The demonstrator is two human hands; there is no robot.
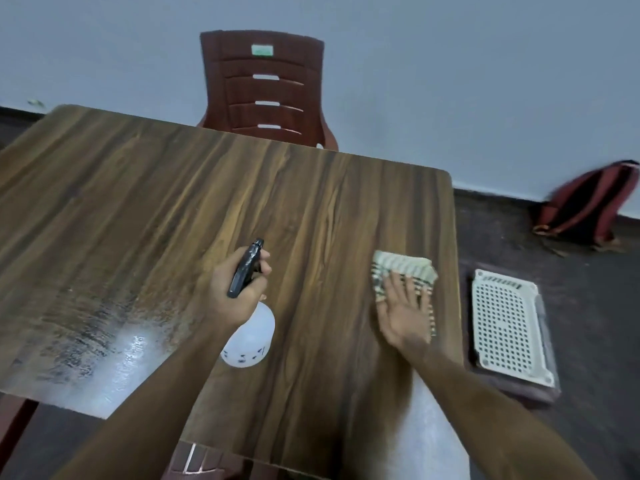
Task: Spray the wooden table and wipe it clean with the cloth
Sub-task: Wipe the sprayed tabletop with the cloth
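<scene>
Dark marks were seen low on the spray bottle, too blurred to be read. A green label on the chair back was likewise illegible.

Worktop: wood-grain laminate, dark brown streaks, rounded corners. A wet, glossy patch was noted at its near-left area, with light reflected off it.

The bottle was seen to be translucent white plastic, rounded body, with a black trigger head. It was gripped by the left hand, fingers curled round the neck and trigger, held above the worktop near its middle, nozzle pointed away.

Cloth: folded, pale with dark stripes and checks, woven texture. It was laid flat on the worktop near the right edge and was pressed down by the right hand, palm down, fingers straight and spread.

Chair: red-brown moulded plastic, slotted back, placed at the far side. A white perforated plastic tray was seen on the floor just right of the worktop. A dark red bag was propped against the wall.
</scene>
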